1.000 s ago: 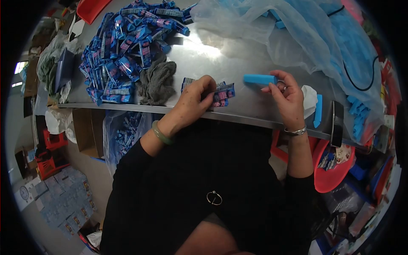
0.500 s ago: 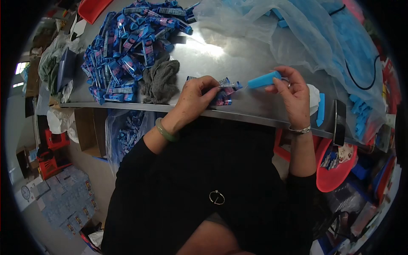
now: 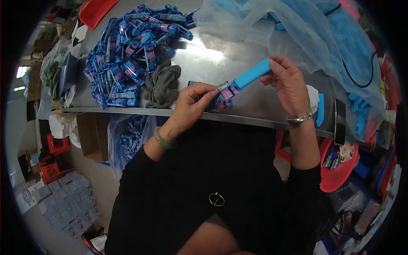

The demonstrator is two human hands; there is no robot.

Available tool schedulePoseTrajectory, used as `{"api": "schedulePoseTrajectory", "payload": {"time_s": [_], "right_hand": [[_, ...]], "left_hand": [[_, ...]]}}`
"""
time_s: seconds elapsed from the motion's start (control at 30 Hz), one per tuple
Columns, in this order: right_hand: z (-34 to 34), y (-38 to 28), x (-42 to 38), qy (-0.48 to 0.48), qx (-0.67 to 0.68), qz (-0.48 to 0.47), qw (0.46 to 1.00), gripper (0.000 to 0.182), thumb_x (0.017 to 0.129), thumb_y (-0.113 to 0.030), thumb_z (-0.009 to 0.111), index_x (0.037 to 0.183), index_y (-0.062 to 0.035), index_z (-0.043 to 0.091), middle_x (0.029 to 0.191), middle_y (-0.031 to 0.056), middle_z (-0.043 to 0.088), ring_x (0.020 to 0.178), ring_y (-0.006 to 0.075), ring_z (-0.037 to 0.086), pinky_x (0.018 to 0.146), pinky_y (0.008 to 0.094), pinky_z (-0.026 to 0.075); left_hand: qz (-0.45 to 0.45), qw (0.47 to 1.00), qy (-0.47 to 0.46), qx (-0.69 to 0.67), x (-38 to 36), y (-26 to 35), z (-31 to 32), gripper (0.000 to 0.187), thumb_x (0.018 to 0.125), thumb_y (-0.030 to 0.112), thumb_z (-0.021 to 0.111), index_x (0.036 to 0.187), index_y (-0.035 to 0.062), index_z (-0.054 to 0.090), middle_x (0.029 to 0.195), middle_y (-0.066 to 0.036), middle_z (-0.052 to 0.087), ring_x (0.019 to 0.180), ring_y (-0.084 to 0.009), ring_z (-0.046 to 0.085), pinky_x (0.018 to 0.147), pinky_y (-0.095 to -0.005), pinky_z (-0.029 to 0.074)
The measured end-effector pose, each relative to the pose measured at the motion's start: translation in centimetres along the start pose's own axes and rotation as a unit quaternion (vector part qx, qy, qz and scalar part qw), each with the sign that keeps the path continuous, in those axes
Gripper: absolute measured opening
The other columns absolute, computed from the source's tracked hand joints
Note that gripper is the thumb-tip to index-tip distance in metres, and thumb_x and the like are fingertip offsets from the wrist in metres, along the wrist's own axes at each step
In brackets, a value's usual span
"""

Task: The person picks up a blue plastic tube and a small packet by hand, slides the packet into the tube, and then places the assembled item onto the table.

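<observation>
My left hand [image 3: 193, 104], a green bangle at its wrist, pinches a small printed clear-and-blue plastic sleeve [image 3: 228, 92] just over the table's front edge. A smooth, light-blue, bar-shaped piece [image 3: 253, 74] slants up to the right, its lower end at the sleeve's mouth. The thumb and fingertips of my right hand [image 3: 290, 83] close on the upper end of that piece. More printed sleeves lie under and beside my left fingers, partly hidden by them. Left of that hand rests a crumpled dark grey cloth [image 3: 163, 84].
Blue printed packs [image 3: 123, 59] are heaped on the metal table's left. At the right, a clear plastic bag [image 3: 314, 46] holds light-blue pieces; one loose blue piece [image 3: 321, 109] lies near a black object [image 3: 339, 121] at the edge. A pink basin [image 3: 338, 170] sits below.
The blue piece has moved from apart on the right to the sleeve's mouth, tilting up more steeply. My right hand now grips only its upper end; my left hand keeps its pinch.
</observation>
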State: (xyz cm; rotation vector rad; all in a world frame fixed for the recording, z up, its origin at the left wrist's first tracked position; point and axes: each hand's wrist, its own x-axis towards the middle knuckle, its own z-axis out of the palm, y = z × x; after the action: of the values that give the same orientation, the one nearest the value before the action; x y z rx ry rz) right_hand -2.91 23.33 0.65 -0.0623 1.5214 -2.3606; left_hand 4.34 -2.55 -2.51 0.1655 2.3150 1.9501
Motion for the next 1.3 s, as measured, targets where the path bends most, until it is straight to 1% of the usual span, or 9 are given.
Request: {"api": "schedulePoseTrajectory", "payload": {"time_s": [0.2,0.33,0.4,0.6,0.7,0.77,0.87,0.97,1.3], "right_hand": [[1.0,-0.2,-0.1,0.019,-0.091,-0.023,0.995,0.027,0.094,-0.019,0.062,0.112,0.0005,0.057,0.090,0.0071,0.066,0.075,0.0147,0.068,0.072,0.0257,0.053],[2.6,-0.1,-0.5,-0.016,-0.153,-0.062,0.986,0.025,0.092,-0.016,0.065,0.110,-0.0007,0.058,0.090,0.0062,0.066,0.082,0.0125,0.066,0.072,0.0251,0.053],[3.1,0.4,-0.6,-0.027,-0.158,-0.081,0.984,0.024,0.091,-0.014,0.066,0.109,-0.0018,0.059,0.091,0.0054,0.066,0.085,0.0117,0.064,0.073,0.0255,0.052],[4.3,1.4,-1.1,-0.061,-0.327,-0.183,0.925,0.026,0.087,-0.016,0.070,0.108,-0.0045,0.062,0.098,0.0071,0.065,0.086,0.0140,0.063,0.076,0.0275,0.049],[5.1,1.6,-2.2,-0.087,-0.347,-0.191,0.914,0.047,0.080,-0.025,0.076,0.119,-0.0053,0.057,0.111,0.0118,0.062,0.100,0.0214,0.061,0.088,0.0327,0.045],[5.8,1.0,-3.0,-0.131,-0.528,-0.242,0.803,0.076,0.069,-0.030,0.083,0.130,-0.0062,0.046,0.127,0.0145,0.054,0.117,0.0290,0.052,0.103,0.0405,0.034],[6.0,2.3,-3.1,-0.110,-0.547,-0.273,0.783,0.097,0.061,-0.030,0.087,0.138,-0.0066,0.033,0.134,0.0149,0.047,0.126,0.0325,0.044,0.110,0.0454,0.024],[6.4,2.4,-3.1,-0.088,-0.556,-0.299,0.771,0.093,0.057,-0.021,0.087,0.134,-0.0039,0.037,0.138,0.0169,0.047,0.124,0.0338,0.047,0.106,0.0436,0.032],[6.5,2.6,-2.5,-0.126,-0.494,-0.285,0.812,0.091,0.056,-0.016,0.084,0.132,-0.0038,0.036,0.137,0.0179,0.048,0.123,0.0353,0.047,0.104,0.0422,0.037]], "left_hand": [[0.049,0.997,0.008,0.065,-0.1,0.0,-0.2,0.011,0.090,0.006,0.063,0.097,-0.0011,0.069,0.091,-0.006,0.068,0.080,-0.0102,0.060,0.073,-0.0231,0.047],[0.016,0.999,-0.003,0.030,-0.1,1.1,0.4,0.014,0.092,0.006,0.062,0.102,-0.0007,0.068,0.095,-0.006,0.068,0.082,-0.0103,0.062,0.075,-0.0223,0.048],[-0.087,0.974,-0.059,-0.200,0.1,2.1,0.7,0.020,0.092,0.008,0.063,0.110,0.0008,0.065,0.097,-0.005,0.068,0.086,-0.0100,0.064,0.078,-0.0218,0.049],[-0.162,0.931,-0.129,-0.299,0.5,2.3,0.5,0.026,0.094,0.018,0.062,0.115,0.0015,0.062,0.099,-0.005,0.068,0.088,-0.0112,0.065,0.081,-0.0230,0.051],[-0.144,0.919,-0.105,-0.352,0.4,1.8,0.8,0.028,0.096,0.022,0.059,0.114,0.0010,0.062,0.097,-0.006,0.068,0.088,-0.0130,0.067,0.079,-0.0243,0.053],[-0.153,0.907,-0.107,-0.377,0.4,2.6,0.9,0.028,0.097,0.023,0.058,0.114,0.0013,0.062,0.095,-0.006,0.068,0.086,-0.0133,0.067,0.078,-0.0247,0.053],[-0.169,0.890,-0.114,-0.408,0.4,3.0,1.0,0.029,0.098,0.025,0.057,0.114,0.0016,0.062,0.093,-0.006,0.068,0.084,-0.0136,0.067,0.076,-0.0252,0.054],[-0.172,0.883,-0.130,-0.418,0.4,2.6,0.9,0.032,0.098,0.027,0.056,0.116,0.0012,0.061,0.092,-0.007,0.068,0.082,-0.0135,0.067,0.075,-0.0251,0.054],[-0.193,0.854,-0.151,-0.459,0.3,2.9,0.9,0.046,0.099,0.037,0.053,0.123,-0.0018,0.057,0.089,-0.007,0.064,0.082,-0.0127,0.062,0.074,-0.0245,0.051]]}}
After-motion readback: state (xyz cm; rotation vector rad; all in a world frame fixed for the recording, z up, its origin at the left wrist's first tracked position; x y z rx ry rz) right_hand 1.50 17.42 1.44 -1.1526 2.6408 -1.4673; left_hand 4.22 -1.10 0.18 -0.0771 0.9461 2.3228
